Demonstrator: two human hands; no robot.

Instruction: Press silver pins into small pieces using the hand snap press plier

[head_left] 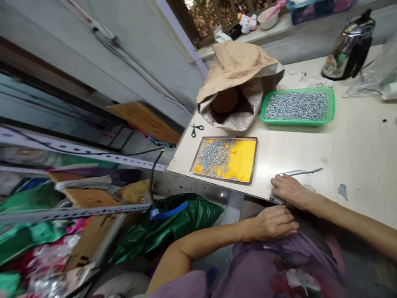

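My right hand (290,190) rests at the table's front edge with its fingers curled. Below the fingertips, small silvery pieces (275,199) show; what the hand grips is hidden. A thin, long metal tool (302,171) lies just beyond its knuckles. My left hand (273,223) is in front of the table edge, above the lap, fingers bent inward and palm out of sight. To the left of the right hand sits a shallow tray (254,159) with a yellow bottom, small metal pins (214,157) heaped on its left side.
A green plastic basket (297,123) full of similar metal pins stands farther back. Beside it an open brown paper sack (238,62) leans over. Small green-handled scissors (196,129) lie near the left edge. A metal kettle (349,49) stands at the back right. Green sacking (173,223) hangs below left.
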